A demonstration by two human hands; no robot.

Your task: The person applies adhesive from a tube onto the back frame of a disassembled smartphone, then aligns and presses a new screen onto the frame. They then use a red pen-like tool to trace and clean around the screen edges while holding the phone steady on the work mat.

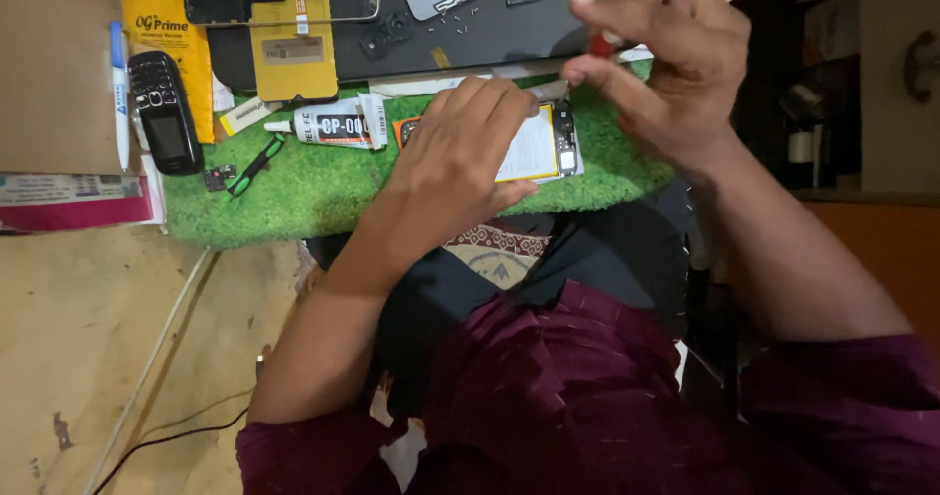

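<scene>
You're working on an opened phone (537,147) on the green mat (294,187).
Your left hand (455,157) is pressing down on it; your right hand (666,64) is pinching a red-handled tool (599,45) above, glue tube (328,123) lying just beside.

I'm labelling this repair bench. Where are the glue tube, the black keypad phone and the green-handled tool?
glue tube (333,126), head view, middle of its body
black keypad phone (164,111), head view, centre
green-handled tool (257,165), head view, handle

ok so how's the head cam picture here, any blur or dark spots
Head view: the right hand is slightly motion-blurred around the small red-tipped tool it pinches; the left hand, pressed on the opened phone, is sharper; the green mat is evenly lit; the right edge and lower part fall into dim shadow; the dark panel shows mild sheen.
</scene>
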